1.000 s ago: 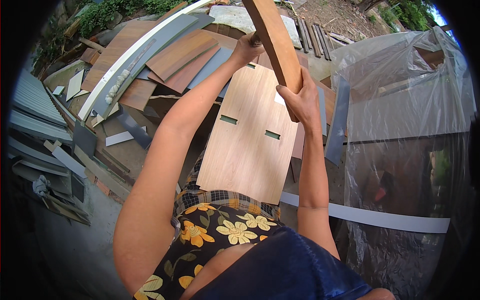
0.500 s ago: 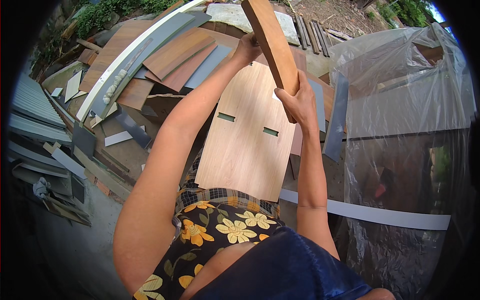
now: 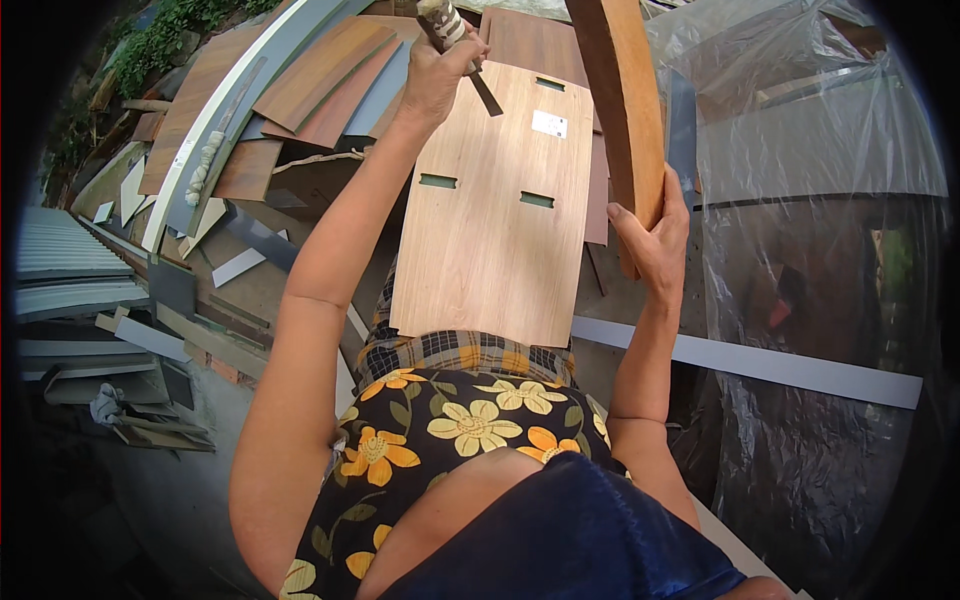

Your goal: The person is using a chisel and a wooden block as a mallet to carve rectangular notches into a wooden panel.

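My left hand [image 3: 437,85] is closed around a chisel [image 3: 487,96] with a pale, wrapped handle. Its flat metal blade points down over the far left part of a light wood-grain panel [image 3: 490,260]. Several narrow slots showing green are cut in this panel, and a white label [image 3: 549,124] sticks to it near the far end. To the right, my right hand [image 3: 655,240] grips the lower end of a thick brown wooden beam [image 3: 625,110], raised and tilted, its top beyond the view. The panel's near edge lies against my lap.
Brown and grey board offcuts [image 3: 325,80] are piled at the far left. Corrugated sheets [image 3: 70,245] stand at the left edge. Clear plastic sheeting [image 3: 800,480] covers dark boards on the right. A long white strip [image 3: 750,362] crosses toward it.
The beam has swung right with my right hand, away from my left hand. The chisel in my left hand, hidden before, now shows. The panel's label and far slot are uncovered.
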